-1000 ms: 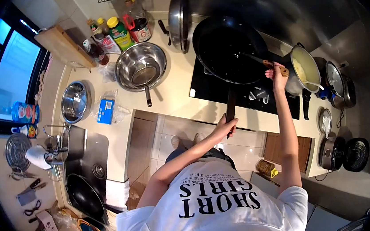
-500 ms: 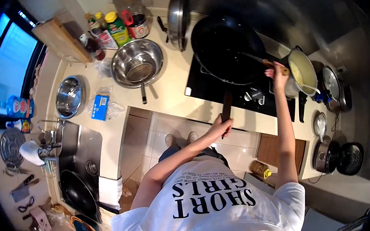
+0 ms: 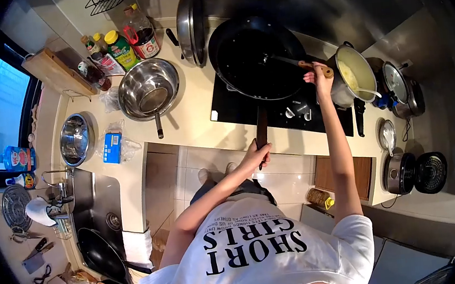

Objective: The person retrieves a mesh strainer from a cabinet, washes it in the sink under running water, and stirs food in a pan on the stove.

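A large black wok (image 3: pixel 255 57) sits on the black cooktop (image 3: pixel 301 115). Its dark handle (image 3: pixel 262 127) points toward my body, and my left hand (image 3: pixel 256 156) is wrapped round the end of it. In my right hand (image 3: pixel 320 81) is a spatula (image 3: pixel 308 66) with a wooden handle, its metal part reaching over the wok toward the middle. To the right of that hand stands a pot (image 3: pixel 355 75) with yellowish contents and a pale ladle in it.
A steel bowl (image 3: pixel 139 79) with a strainer, a blue box (image 3: pixel 112 147) and a smaller steel bowl (image 3: pixel 75 140) are on the left counter. Bottles (image 3: pixel 120 51) and an upright lid (image 3: pixel 191 28) stand behind. A sink (image 3: pixel 101 195) holds a black pan (image 3: pixel 104 255).
The view has shifted, so most things appear further left. The spatula's tip has moved within the wok toward its upper middle. Both hands keep their holds.
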Available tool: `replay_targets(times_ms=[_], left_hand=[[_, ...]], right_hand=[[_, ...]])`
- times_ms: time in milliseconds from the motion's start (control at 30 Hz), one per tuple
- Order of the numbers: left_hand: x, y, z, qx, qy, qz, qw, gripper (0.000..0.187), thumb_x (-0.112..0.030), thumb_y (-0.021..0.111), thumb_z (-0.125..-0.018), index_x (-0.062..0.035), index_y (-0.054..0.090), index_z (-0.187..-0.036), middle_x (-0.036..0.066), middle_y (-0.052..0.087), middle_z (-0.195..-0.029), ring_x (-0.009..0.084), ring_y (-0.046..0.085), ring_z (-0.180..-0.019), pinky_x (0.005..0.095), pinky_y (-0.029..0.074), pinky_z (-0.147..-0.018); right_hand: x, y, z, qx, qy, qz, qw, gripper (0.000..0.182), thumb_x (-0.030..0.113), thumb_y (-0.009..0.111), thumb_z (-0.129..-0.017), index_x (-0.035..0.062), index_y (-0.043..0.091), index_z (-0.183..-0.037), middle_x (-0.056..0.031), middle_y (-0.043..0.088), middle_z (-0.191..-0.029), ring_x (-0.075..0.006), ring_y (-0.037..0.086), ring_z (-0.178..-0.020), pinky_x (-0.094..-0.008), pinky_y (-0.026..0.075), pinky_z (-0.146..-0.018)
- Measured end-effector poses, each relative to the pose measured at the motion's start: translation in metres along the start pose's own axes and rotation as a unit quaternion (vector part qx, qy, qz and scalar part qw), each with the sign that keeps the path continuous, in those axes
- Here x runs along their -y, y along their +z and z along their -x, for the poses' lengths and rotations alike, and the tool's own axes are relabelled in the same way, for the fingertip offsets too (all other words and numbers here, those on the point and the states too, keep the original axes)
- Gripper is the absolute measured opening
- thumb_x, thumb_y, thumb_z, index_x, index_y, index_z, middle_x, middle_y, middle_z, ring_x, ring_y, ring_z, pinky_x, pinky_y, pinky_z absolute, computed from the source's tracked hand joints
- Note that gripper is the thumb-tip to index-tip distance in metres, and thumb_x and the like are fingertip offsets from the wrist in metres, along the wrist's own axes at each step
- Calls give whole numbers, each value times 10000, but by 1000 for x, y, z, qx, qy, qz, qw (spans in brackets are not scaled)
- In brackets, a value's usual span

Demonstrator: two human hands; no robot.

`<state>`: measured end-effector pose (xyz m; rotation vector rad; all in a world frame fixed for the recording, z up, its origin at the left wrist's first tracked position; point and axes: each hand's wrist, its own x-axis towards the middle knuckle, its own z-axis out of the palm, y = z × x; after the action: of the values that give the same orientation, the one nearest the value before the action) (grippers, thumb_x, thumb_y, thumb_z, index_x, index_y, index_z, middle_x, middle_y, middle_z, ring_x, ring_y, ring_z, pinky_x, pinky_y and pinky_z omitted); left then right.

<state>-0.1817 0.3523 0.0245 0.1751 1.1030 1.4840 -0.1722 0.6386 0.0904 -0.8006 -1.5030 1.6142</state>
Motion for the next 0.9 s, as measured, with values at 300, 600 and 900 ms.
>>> replay_targets(times_ms=[300, 600, 900], left_hand=[[-1, -1, 1, 0, -6, 17, 1000, 168, -158, 476, -808, -66, 337, -818, 14, 415, -593, 70, 400, -445, 204, 304, -358], [0, -2, -1, 1, -2, -1, 1000, 200, -175, 493, -795, -64, 327, -813, 13, 413, -596, 75, 413, -454, 207, 309, -358], [-2, -2, 0, 7, 2, -8, 1000, 212, -184, 495, -794, -68, 319, -818, 12, 417, -606, 75, 424, -470, 205, 317, -364]], right_hand=[[-3, -7, -1, -1, -9, 25, 1000, 222, 180, 472, -792, -20, 521, -876, -145, 559, -586, -178, 535, -418, -237, 443, -388], [12, -4, 12, 22, -18, 35, 999, 219, 191, 483, -802, -9, 486, -892, -145, 547, -577, -179, 538, -438, -240, 449, -406], [84, -15, 56, 89, -165, 122, 975, 155, 65, 497, -801, -19, 483, -930, -110, 548, -647, -135, 535, -514, -228, 450, -476]])
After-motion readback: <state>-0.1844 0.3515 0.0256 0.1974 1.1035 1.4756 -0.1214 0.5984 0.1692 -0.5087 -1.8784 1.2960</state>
